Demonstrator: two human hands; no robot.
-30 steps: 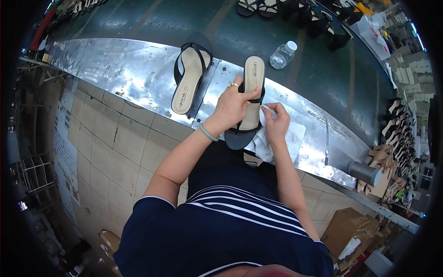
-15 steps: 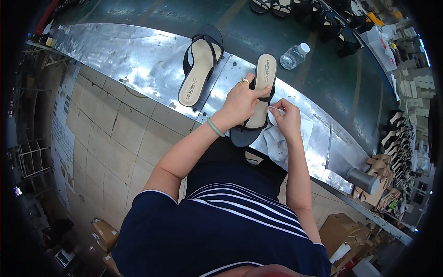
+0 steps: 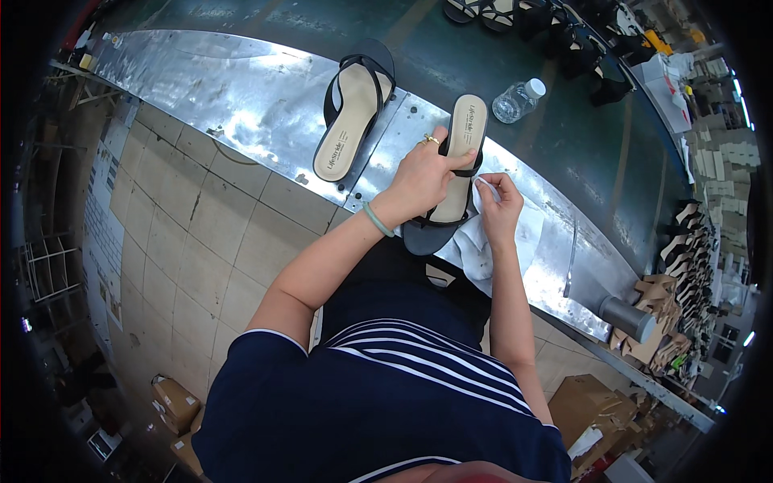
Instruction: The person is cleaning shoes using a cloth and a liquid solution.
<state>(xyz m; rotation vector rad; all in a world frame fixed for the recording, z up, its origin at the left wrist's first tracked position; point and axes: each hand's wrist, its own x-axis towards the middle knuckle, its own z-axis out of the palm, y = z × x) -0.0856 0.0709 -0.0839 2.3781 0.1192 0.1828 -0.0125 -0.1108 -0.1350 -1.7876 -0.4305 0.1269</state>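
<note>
A black-strapped sandal [image 3: 463, 129] with a beige insole lies in front of me, its heel end pointing away. My left hand [image 3: 427, 175] grips it at the middle, thumb across the strap and fingers along its left side. Beside its right edge, my right hand [image 3: 501, 205] pinches a white cloth [image 3: 475, 251], which hangs down below the fingers onto the metal. To the left, the matching sandal [image 3: 350, 121] rests with its heel end toward me. Part of the held sandal is hidden under my left hand.
A clear bottle [image 3: 517, 101] with a white cap stands on the green conveyor belt [image 3: 362, 24]. Several black sandals [image 3: 555, 40] sit at the far right. A grey metal cylinder [image 3: 626, 319] is at the right end of the metal ledge [image 3: 217, 80]. Cardboard boxes [image 3: 592, 410] lie below.
My right hand has risen slightly with the cloth, drawing it up along the sandal's right edge. The left hand keeps its hold. The whole view has shifted a little.
</note>
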